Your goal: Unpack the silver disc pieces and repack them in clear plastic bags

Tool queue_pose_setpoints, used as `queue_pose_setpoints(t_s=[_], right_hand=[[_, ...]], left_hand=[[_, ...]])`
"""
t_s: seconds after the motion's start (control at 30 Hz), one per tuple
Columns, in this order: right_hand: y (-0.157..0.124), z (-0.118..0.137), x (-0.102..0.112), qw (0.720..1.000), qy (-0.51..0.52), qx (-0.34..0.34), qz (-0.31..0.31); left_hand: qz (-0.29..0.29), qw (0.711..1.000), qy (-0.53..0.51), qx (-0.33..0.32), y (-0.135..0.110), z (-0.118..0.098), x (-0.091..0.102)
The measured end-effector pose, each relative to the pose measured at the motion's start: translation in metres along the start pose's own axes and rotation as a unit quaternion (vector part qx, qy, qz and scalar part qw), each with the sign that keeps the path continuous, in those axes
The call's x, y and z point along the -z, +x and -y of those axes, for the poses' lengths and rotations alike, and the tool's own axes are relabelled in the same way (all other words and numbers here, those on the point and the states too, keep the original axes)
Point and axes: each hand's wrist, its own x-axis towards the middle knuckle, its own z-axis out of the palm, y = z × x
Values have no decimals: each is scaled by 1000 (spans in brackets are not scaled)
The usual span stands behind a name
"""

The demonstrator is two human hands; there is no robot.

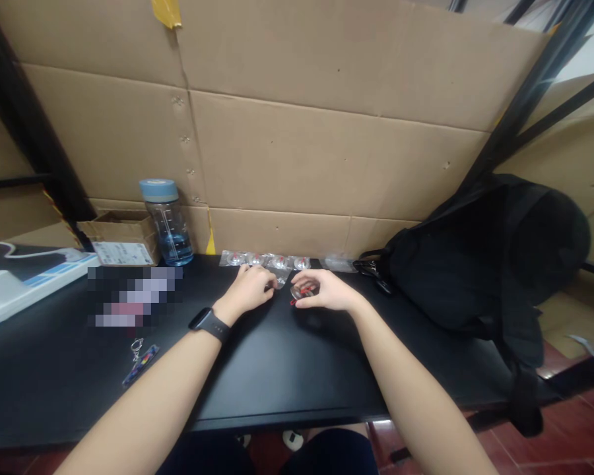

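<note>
My right hand [327,290] is closed around a small round silvery piece with red parts [304,291], gripped between the thumb and fingers just above the black table. Opposite it, my left hand [250,288], with a black watch on the wrist, is closed at the edge of a clear plastic bag [282,277]; the fingertips are partly hidden. Behind both hands, several similar round pieces in clear bags [278,262] lie in a row along the cardboard wall. A flat clear plastic bag [337,264] rests at the right end of that row.
A blue-lidded water bottle [171,227] and a small cardboard box [123,237] stand back left. Nearer are a key charm [141,365] and a blurred-out item. A white power strip [39,287] lies far left. A black backpack [490,257] fills the right side.
</note>
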Motion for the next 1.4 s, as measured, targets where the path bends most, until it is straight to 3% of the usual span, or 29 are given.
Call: queue_pose_setpoints(t_s=[0.13,0.27,0.47,0.63,0.73,0.83,1.03,1.4], right_hand=[[2,3,-10,995,-96,15,21],[6,-3,-12,987,-157,1,35],[-4,-8,10,981,-180,-61,45],[-11,-17,30,970,-207,-127,27],[-13,-20,36,968,-214,-129,-9],[-14,-18,38,973,-203,-107,-37],[-11,-5,27,973,-210,-72,-60],[-4,-4,1,954,-291,-64,-24]], left_hand=[[-44,999,5,11,2,-5,-1],[-41,999,-18,11,2,-9,-4],[23,998,-56,-13,2,-18,-13],[49,993,-78,-75,0,-23,-17],[60,988,-89,-115,-1,-24,-16],[51,989,-77,-111,-2,-24,-15],[80,996,-30,-37,-5,-18,-11],[150,982,-53,-98,-5,-18,-7]])
